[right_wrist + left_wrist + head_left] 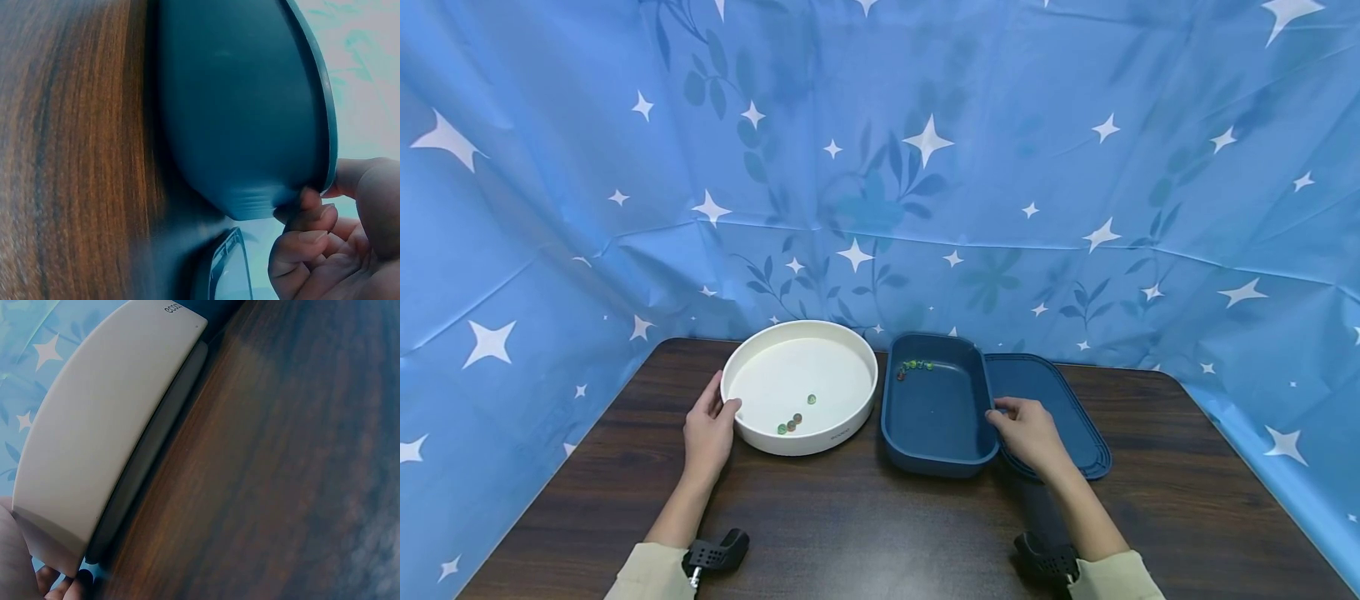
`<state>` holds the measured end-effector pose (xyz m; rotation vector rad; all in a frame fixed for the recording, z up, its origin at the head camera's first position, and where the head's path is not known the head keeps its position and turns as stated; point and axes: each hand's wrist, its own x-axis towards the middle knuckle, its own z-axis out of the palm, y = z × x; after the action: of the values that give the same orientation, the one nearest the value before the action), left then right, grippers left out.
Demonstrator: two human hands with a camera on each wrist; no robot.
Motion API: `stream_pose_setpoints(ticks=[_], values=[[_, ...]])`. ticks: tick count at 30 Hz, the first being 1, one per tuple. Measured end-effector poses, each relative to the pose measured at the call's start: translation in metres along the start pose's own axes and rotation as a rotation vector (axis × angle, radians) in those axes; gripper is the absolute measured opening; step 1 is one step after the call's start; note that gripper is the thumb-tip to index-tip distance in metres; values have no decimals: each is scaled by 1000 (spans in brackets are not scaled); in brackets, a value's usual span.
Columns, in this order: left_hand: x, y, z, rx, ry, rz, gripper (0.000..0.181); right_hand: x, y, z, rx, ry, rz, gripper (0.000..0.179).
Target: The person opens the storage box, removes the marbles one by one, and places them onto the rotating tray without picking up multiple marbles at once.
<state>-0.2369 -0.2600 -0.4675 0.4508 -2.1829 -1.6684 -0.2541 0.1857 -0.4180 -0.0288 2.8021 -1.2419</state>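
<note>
– What's gripped, and where?
– Left hand (709,435) curls round a white tray (808,362), lower frame, left of centre; right hand (1032,433) pinches a blue box (942,421), just right of centre.

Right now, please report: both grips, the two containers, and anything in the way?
Left grip holding rim of white tray; right grip pinching rim of blue box. Marbles in both. Possible obstruction: blue lid, beside box.

My right hand (1030,429) hides part of the blue lid (1039,382); the left wrist view crops my left hand (17,559).
</note>
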Motion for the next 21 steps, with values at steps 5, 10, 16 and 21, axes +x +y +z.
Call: stream_pose_setpoints(ticks=[5, 10, 16, 21], values=[[1, -1, -2, 0, 10, 0, 62, 1, -3, 0, -16, -15, 7, 52], [1, -1, -3, 3, 15, 6, 62, -2, -5, -9, -58, -4, -40, 56], [-1, 0, 0, -5, -7, 8, 62, -9, -14, -31, -67, 105, -134, 50], [-1, 0, 1, -11, 1, 8, 62, -1, -36, -35, 44, 12, -213, 44]])
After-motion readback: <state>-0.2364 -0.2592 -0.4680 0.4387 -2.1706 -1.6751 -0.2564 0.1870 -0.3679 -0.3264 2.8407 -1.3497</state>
